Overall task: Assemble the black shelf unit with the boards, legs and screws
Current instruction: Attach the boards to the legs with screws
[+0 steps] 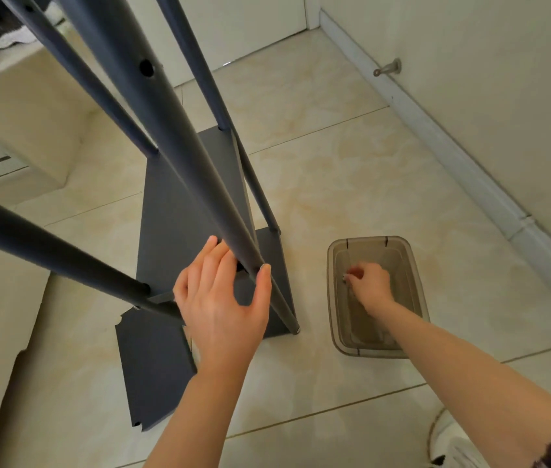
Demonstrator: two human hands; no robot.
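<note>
**A:** Where is the shelf unit, and how much is done?

**B:** The shelf unit (196, 211) is stood on the floor (368, 170), well apart from its wall edge. Four legs (179, 130) are already raised. One board is fitted low on them, and a second (272, 248) seems to be fitted beneath it. A screw hole (146, 67) higher up is left empty, so the upper levels are judged still to be done. A loose board (152, 366) is laid flat alongside.

**A:** And the hands?

**B:** The left hand (220, 298) is spread around the nearest leg, with the thumb touching it. The right hand (367, 282) is lowered into a translucent box (335, 329) just right of the unit, fingers curled together. Whether a screw is pinched cannot be told.

**A:** Any writing?

**B:** None can be read.
</note>
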